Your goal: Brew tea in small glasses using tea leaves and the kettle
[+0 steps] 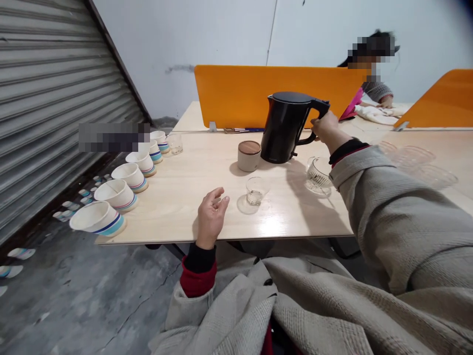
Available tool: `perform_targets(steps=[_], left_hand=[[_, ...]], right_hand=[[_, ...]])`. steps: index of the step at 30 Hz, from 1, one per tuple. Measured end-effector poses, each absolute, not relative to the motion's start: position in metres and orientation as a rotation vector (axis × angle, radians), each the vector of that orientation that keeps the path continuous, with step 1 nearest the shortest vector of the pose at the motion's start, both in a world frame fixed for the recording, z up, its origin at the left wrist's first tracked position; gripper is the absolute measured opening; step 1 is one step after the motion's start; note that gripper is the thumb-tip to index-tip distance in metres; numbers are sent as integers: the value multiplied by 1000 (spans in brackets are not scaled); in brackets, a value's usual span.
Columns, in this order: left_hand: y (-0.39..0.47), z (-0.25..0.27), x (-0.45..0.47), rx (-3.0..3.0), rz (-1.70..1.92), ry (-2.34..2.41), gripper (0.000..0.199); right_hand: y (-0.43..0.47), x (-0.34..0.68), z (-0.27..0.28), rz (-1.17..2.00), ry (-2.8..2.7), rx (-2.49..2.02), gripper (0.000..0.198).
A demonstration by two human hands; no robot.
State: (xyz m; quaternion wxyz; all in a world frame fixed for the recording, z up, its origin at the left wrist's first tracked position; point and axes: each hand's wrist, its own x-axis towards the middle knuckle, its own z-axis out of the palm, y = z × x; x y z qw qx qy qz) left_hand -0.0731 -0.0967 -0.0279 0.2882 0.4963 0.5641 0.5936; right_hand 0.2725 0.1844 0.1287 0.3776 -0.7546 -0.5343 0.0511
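Observation:
My right hand [325,125] is closed round the handle of a black electric kettle [283,129], which stands nearly upright; whether its base touches the table I cannot tell. My left hand [213,215] is held low over the table's front edge, fingers loosely bent and apart, with nothing in it. Just right of that hand is a small clear glass [255,191] with a little something in its bottom. A pale canister with a brown lid [249,156] sits left of the kettle. Below my right wrist, a ribbed glass cup [318,172] rests on a glass saucer, partly hidden by my sleeve.
Several white paper cups [115,195] line the table's left edge, with another clear glass [175,144] behind them. Glass dishes [417,162] lie right of my arm. Orange dividers [236,96] stand at the back; beyond them a person [377,91] leans over white cloth.

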Motion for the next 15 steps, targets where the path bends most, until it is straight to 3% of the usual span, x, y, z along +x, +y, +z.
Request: perform_targets(steps=[15], left_hand=[[-103, -22, -73, 1287, 1553, 1479, 43]], right_hand=[[172, 286, 140, 182, -1265, -2108, 51]])
